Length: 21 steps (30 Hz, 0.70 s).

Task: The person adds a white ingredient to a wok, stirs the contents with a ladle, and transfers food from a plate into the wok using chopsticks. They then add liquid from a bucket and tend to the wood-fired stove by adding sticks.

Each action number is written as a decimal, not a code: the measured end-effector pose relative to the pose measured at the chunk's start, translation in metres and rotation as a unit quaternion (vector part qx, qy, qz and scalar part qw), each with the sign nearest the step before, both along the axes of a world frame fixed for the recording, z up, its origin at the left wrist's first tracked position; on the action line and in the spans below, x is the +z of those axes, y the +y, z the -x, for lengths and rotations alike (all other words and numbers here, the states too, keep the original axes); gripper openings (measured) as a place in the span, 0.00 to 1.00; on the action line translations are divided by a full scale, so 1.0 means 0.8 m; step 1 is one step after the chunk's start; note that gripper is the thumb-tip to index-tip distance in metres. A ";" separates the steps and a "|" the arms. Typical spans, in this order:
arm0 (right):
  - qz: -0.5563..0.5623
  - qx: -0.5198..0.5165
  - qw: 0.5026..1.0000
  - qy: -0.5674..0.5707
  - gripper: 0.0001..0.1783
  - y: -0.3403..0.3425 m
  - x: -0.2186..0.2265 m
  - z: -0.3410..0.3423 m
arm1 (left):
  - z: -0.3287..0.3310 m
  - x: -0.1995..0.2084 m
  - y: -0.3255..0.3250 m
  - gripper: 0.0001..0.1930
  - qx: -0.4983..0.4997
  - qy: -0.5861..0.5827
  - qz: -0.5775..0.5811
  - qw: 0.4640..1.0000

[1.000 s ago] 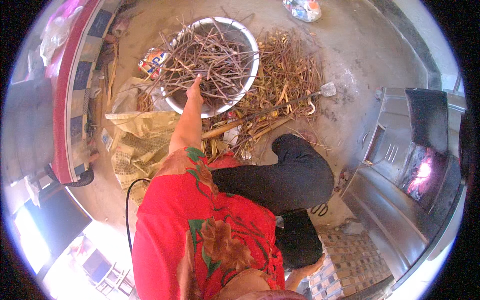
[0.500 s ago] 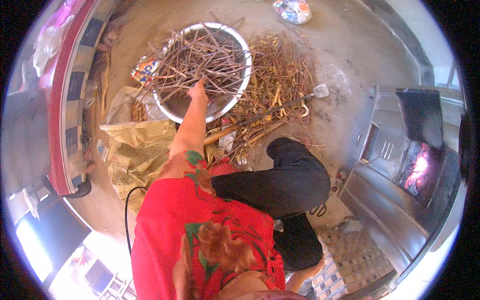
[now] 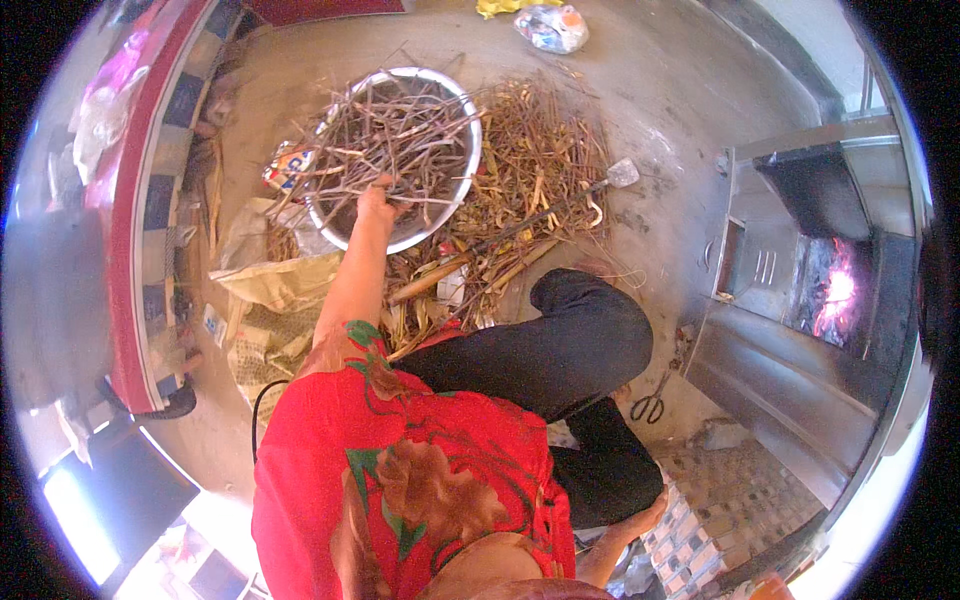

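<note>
My left hand [image 3: 376,200] reaches down into a white-rimmed basin [image 3: 472,150] at the near side of a heap of thin dry twigs [image 3: 400,140]. Its fingers are closed around some of those twigs, though the fingertips are partly hidden among them. My right hand [image 3: 650,512] is low at the right, beside my bent leg in black trousers [image 3: 605,480]. That hand's fingers are mostly hidden, and I see nothing held in it.
Right of the basin lies a pile of dry stalks [image 3: 545,160], crossed by a long-handled shovel [image 3: 622,173]. A fire burns in the metal stove [image 3: 770,310] at right. Scissor-like tongs [image 3: 648,408] lie nearby. Paper sacking [image 3: 275,310] and a filled plastic bag [image 3: 552,28] are on the floor.
My left hand has closed on twigs at the heap's near edge. The view has shifted, bringing the tongs, my right hand and a yellow item at the top more into sight.
</note>
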State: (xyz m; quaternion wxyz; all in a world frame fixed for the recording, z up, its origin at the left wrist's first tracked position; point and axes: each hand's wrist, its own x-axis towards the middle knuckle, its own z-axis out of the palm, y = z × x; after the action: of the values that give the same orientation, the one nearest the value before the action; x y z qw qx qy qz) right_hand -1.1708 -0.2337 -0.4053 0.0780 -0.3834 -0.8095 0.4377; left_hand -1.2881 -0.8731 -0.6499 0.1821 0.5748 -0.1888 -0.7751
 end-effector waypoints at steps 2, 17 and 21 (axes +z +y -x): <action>-0.047 0.061 0.997 0.008 0.26 0.017 -0.012 -0.002 | -0.029 0.021 0.004 0.09 -0.009 0.060 -0.032 0.998; -0.020 0.042 0.999 0.015 0.29 0.034 -0.028 -0.005 | -0.010 0.257 0.175 0.10 -0.176 0.205 -0.049 0.962; -0.027 0.046 0.999 -0.002 0.29 0.018 -0.019 0.003 | -0.008 0.260 0.198 0.11 -0.191 0.206 -0.026 0.959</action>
State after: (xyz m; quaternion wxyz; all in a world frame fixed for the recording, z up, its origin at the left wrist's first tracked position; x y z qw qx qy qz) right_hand -1.1735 -0.2190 -0.4203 0.0660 -0.3441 -0.8382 0.4180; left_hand -1.2816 -0.7147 -0.4423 0.0511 0.3606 -0.2334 -0.9016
